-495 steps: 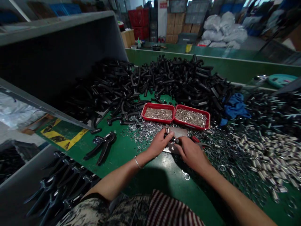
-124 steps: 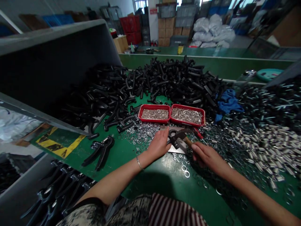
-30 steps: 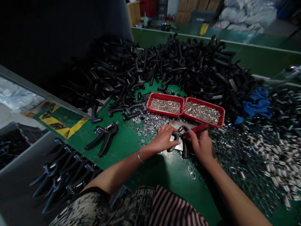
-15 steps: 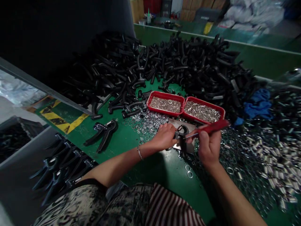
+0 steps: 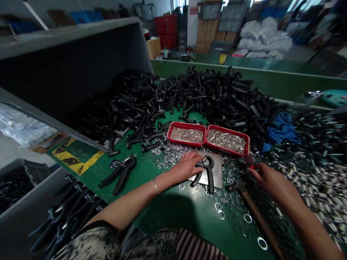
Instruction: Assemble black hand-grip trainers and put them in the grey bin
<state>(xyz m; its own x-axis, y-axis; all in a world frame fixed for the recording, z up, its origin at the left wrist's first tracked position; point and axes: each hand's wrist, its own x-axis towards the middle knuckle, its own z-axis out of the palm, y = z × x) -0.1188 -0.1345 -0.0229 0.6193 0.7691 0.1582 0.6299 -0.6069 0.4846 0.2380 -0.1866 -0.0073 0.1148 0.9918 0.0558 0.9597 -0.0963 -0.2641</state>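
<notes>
My left hand (image 5: 190, 165) is closed on the upper left side of a black hand grip (image 5: 208, 164), a two-legged tool with a coil spring near its top. Its legs spread towards me over a flat metal plate (image 5: 217, 173). To the right, my right hand (image 5: 268, 178) has its fingertips pinched at the near end of a red-handled tool (image 5: 248, 159), beside the red tray. The tool's tip is not clear. A wooden-handled hammer (image 5: 256, 211) lies just below that hand. Another black hand grip (image 5: 119, 173) lies on the bench at left.
Red trays of small metal pins (image 5: 187, 134) and longer pins (image 5: 227, 141) stand behind the plate. Beyond them is a heap of black handles (image 5: 200, 90). Loose rings (image 5: 221, 215) and metal sleeves (image 5: 322, 191) cover the right side. A blue cloth (image 5: 283, 128) lies by the heap.
My right hand has moved right, taking the red-handled tool away from the hand grip. The hammer now shows. The hand grip lies on the plate under my left hand; the view has tilted up.
</notes>
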